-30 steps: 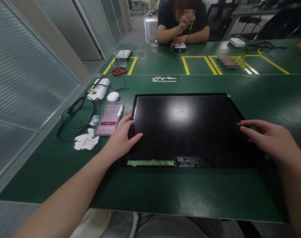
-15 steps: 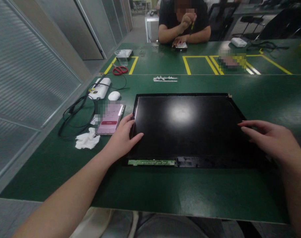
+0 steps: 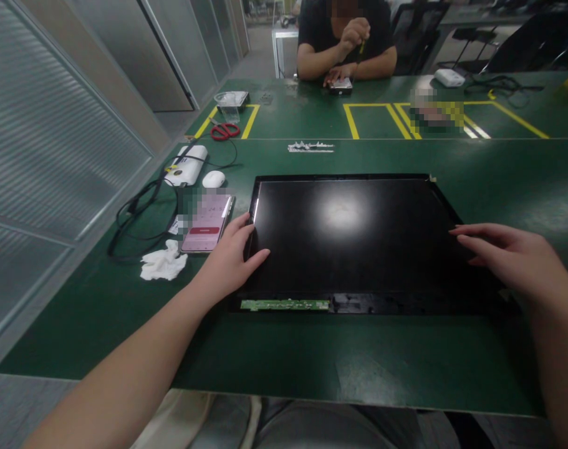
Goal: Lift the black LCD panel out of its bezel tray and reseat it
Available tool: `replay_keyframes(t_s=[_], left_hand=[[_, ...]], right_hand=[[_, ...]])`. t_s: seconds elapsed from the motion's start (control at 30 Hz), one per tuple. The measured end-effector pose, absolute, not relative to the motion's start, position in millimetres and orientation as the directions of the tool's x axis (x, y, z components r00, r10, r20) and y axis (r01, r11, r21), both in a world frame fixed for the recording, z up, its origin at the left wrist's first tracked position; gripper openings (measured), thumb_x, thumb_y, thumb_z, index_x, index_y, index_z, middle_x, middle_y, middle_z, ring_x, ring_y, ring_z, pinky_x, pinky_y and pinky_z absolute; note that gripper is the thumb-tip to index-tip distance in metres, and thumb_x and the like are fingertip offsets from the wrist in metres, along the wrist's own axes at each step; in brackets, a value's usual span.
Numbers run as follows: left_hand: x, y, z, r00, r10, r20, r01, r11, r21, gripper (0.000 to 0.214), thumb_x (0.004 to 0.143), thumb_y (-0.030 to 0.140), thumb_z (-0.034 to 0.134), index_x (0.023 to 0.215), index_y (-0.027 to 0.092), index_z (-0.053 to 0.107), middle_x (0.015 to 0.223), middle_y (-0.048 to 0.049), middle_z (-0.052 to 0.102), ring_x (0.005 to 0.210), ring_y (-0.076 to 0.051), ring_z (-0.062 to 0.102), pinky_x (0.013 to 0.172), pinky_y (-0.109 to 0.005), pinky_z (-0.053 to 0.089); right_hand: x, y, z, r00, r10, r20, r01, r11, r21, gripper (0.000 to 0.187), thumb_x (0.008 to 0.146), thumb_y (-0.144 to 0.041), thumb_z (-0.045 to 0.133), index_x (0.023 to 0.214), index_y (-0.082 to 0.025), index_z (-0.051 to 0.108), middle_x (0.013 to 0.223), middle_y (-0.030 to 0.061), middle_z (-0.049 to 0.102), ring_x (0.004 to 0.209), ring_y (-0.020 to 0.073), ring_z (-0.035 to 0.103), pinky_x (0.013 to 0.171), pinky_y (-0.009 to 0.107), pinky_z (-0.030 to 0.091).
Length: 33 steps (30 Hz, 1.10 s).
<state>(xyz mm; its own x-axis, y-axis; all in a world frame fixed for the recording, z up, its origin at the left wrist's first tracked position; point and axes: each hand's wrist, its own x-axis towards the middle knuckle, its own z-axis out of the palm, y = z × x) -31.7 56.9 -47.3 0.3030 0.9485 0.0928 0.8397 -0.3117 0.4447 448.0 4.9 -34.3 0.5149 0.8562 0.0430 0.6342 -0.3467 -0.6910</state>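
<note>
A dark-green, flat tabletop (image 3: 284, 362) bears a black, rectangular display panel (image 3: 349, 237), face up, unshifted since the preceding frames; handling judged steady. Left hand (image 3: 234, 259): fingers spread at the left edge, thumb over the face. Right hand (image 3: 508, 252): fingertips near thumb, at the right edge. Cannot tell whether either grips; lower-right corner obscured. Thin green circuit-board strip (image 3: 286, 305): markings illegible.
</note>
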Motion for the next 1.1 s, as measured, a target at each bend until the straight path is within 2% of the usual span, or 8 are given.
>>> replay_keyframes(t_s=[0.13,0.33,0.43,0.63,0.8,0.9,1.0,1.1], left_hand=[[-32,58,-47,0.307,0.946,0.101,0.838,-0.319,0.443,0.057,0.095,0.046,0.065,0.141,0.012,0.062,0.167,-0.0252,0.047,0.157,-0.041,0.043,0.129,-0.060,0.036],[-32,57,-47,0.311,0.945,0.100,0.845,-0.323,0.426,0.061,0.096,0.046,0.062,0.142,0.006,0.061,0.167,-0.0290,0.045,0.158,-0.041,0.042,0.129,-0.059,0.036],[-32,57,-48,0.310,0.945,0.104,0.849,-0.324,0.417,0.062,0.096,0.046,0.062,0.142,0.004,0.061,0.167,-0.0303,0.045,0.158,-0.041,0.042,0.129,-0.059,0.036],[-33,58,-49,0.315,0.943,0.105,0.848,-0.329,0.415,0.057,0.096,0.046,0.063,0.142,0.011,0.063,0.167,-0.0249,0.047,0.157,-0.041,0.044,0.128,-0.061,0.036],[-32,57,-48,0.319,0.942,0.105,0.849,-0.333,0.410,0.058,0.097,0.047,0.062,0.143,0.011,0.063,0.168,-0.0249,0.047,0.156,-0.042,0.044,0.128,-0.061,0.037],[-32,57,-48,0.319,0.943,0.093,0.857,-0.329,0.396,0.061,0.097,0.046,0.061,0.144,0.006,0.062,0.167,-0.0277,0.046,0.157,-0.043,0.044,0.128,-0.061,0.037],[-31,56,-46,0.328,0.940,0.093,0.858,-0.337,0.387,0.062,0.097,0.045,0.061,0.144,0.003,0.061,0.167,-0.0307,0.045,0.156,-0.044,0.044,0.128,-0.061,0.037],[-31,55,-44,0.345,0.934,0.095,0.853,-0.355,0.382,0.058,0.099,0.045,0.059,0.143,0.007,0.063,0.168,-0.0297,0.044,0.156,-0.044,0.044,0.127,-0.062,0.038]], right_hand=[[436,4,-25,0.596,0.801,-0.056,0.467,-0.402,-0.787,0.034,0.058,-0.044,0.078,0.085,-0.024,0.084,0.107,0.0077,0.081,0.074,0.0175,0.067,0.051,0.024,0.055],[431,4,-19,0.628,0.774,-0.080,0.380,-0.395,-0.836,0.032,0.054,-0.041,0.079,0.080,-0.023,0.082,0.106,0.0080,0.081,0.069,0.0133,0.060,0.048,0.020,0.051],[432,4,-19,0.622,0.778,-0.090,0.353,-0.381,-0.854,0.031,0.055,-0.041,0.079,0.080,-0.022,0.081,0.107,0.0087,0.081,0.070,0.0128,0.060,0.047,0.019,0.051],[436,5,-24,0.611,0.786,-0.087,0.341,-0.361,-0.868,0.028,0.056,-0.039,0.080,0.077,-0.021,0.079,0.111,0.0106,0.080,0.084,0.0180,0.065,0.047,0.018,0.051],[439,5,-26,0.604,0.792,-0.083,0.329,-0.343,-0.880,0.024,0.059,-0.037,0.080,0.076,-0.021,0.079,0.109,0.0112,0.080,0.087,0.0197,0.067,0.047,0.018,0.051],[439,6,-26,0.617,0.783,-0.078,0.318,-0.339,-0.885,0.022,0.059,-0.034,0.080,0.075,-0.019,0.078,0.106,0.0116,0.081,0.078,0.0161,0.064,0.045,0.018,0.050],[435,7,-24,0.654,0.754,-0.065,0.296,-0.334,-0.895,0.021,0.059,-0.032,0.080,0.076,-0.018,0.078,0.095,0.0097,0.081,0.058,0.0084,0.051,0.043,0.018,0.049],[429,7,-21,0.666,0.745,0.038,0.242,-0.168,-0.956,0.019,0.058,-0.029,0.081,0.073,-0.018,0.077,0.078,0.0056,0.078,0.047,0.0052,0.041,0.048,0.021,0.053]])
